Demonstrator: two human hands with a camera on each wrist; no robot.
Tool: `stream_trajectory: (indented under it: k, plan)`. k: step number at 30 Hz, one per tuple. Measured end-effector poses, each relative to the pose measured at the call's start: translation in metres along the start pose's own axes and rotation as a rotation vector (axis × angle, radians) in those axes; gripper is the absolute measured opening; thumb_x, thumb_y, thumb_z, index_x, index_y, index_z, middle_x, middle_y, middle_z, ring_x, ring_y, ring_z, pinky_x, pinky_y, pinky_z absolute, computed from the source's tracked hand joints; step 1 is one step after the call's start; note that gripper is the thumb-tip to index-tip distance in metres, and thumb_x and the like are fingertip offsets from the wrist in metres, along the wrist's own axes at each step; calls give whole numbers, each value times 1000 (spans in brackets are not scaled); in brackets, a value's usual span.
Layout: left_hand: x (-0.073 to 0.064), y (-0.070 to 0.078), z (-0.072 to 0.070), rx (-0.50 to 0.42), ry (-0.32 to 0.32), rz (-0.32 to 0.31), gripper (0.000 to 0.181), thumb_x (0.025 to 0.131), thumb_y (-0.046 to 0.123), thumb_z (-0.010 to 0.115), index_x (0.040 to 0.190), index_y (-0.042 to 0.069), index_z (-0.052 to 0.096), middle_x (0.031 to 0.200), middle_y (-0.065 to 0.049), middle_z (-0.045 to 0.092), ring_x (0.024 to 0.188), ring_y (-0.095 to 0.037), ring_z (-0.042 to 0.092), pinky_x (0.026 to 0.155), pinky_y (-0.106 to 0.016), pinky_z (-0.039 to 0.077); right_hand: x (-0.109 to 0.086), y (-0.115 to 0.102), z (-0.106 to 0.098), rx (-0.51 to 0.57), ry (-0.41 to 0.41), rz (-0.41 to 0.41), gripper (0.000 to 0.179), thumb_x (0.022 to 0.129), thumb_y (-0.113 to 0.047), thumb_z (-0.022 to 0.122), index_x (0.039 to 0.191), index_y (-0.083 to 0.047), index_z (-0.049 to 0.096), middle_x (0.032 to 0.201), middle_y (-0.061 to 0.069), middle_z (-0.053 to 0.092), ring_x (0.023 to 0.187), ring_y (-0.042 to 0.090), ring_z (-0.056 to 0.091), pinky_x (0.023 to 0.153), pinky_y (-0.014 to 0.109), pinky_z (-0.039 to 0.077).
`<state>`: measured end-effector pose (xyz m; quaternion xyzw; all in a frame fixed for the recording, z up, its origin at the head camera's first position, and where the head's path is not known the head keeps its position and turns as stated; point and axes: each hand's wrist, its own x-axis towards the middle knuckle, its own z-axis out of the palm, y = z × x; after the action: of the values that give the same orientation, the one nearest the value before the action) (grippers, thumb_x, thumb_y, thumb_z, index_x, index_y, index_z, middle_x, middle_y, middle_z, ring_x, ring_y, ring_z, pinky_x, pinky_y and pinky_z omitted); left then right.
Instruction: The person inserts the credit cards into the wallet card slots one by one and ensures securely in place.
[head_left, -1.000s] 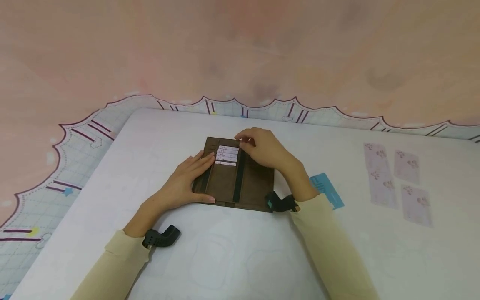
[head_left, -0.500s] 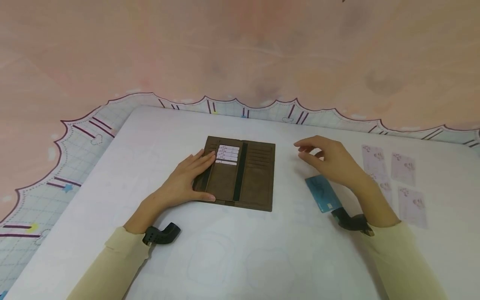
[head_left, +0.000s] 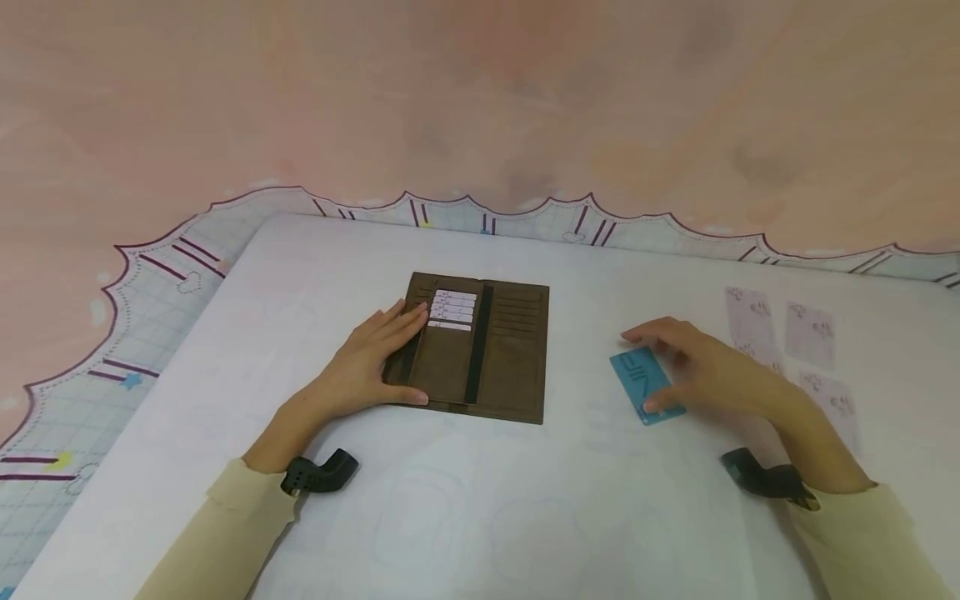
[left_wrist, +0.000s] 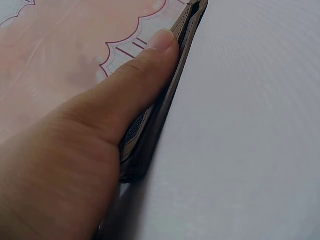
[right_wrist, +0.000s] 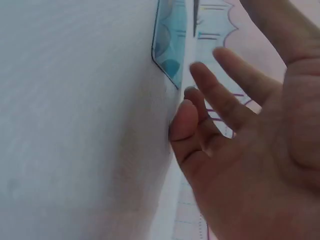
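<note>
A brown bifold wallet [head_left: 513, 379] lies spread flat on the white table. Several white cards [head_left: 453, 307] with handwriting peek out of its left-side slots. My left hand [head_left: 367, 362] rests on the wallet's left edge, fingers extended and thumb along the bottom; in the left wrist view the thumb [left_wrist: 150, 65] lies over the wallet's layered edge [left_wrist: 165, 107]. To the right lies a blue card [head_left: 636, 377]. My right hand [head_left: 708, 367] is over that card, thumb and fingers spread apart. In the right wrist view the fingers are clear of the card [right_wrist: 169, 47].
Several pale pink patterned rectangles [head_left: 810, 335] lie on the table at the right, partly behind the right hand. A white sheet [head_left: 465, 517] covers the tabletop, with a scalloped patterned cloth [head_left: 187, 250] around its far and left edges.
My right hand has left the wallet's top, moving right and then down to the blue card. The wallet's right-side slots are now uncovered. My left hand has stayed in place.
</note>
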<state>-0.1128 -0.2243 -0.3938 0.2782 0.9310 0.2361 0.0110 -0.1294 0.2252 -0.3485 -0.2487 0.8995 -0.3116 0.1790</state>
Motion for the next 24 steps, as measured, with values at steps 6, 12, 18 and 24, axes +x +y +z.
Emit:
stream_trajectory:
  k: [6, 12, 18, 24]
  plan:
    - [1, -1, 0, 6, 7, 5, 110, 70, 56, 78, 153, 10, 23, 157, -6, 22, 145, -26, 6, 116, -46, 4, -1, 13, 2, 26, -89, -35, 89, 68, -39, 85, 143, -28, 38, 147, 2, 31, 132, 29, 29, 104, 58, 30]
    - [2, 0, -3, 3, 5, 10, 109, 70, 54, 79, 152, 9, 23, 157, -6, 22, 145, -26, 5, 116, -46, 3, -1, 19, 2, 29, -97, -64, 93, 68, -32, 87, 145, -29, 35, 148, 2, 29, 132, 29, 27, 104, 58, 29]
    - [1, -1, -2, 8, 3, 13, 110, 70, 55, 79, 152, 7, 24, 157, -7, 22, 145, -28, 6, 116, -46, 4, 1, 18, 7, -19, -76, -97, 86, 70, -34, 86, 142, -29, 40, 144, 1, 32, 125, 26, 31, 98, 52, 36]
    - [0, -1, 0, 5, 11, 24, 109, 70, 55, 78, 152, 7, 24, 157, -8, 22, 145, -29, 7, 116, -46, 4, 1, 16, 10, -17, -30, -85, 90, 67, -36, 87, 142, -24, 40, 136, 8, 32, 120, 30, 33, 95, 51, 38]
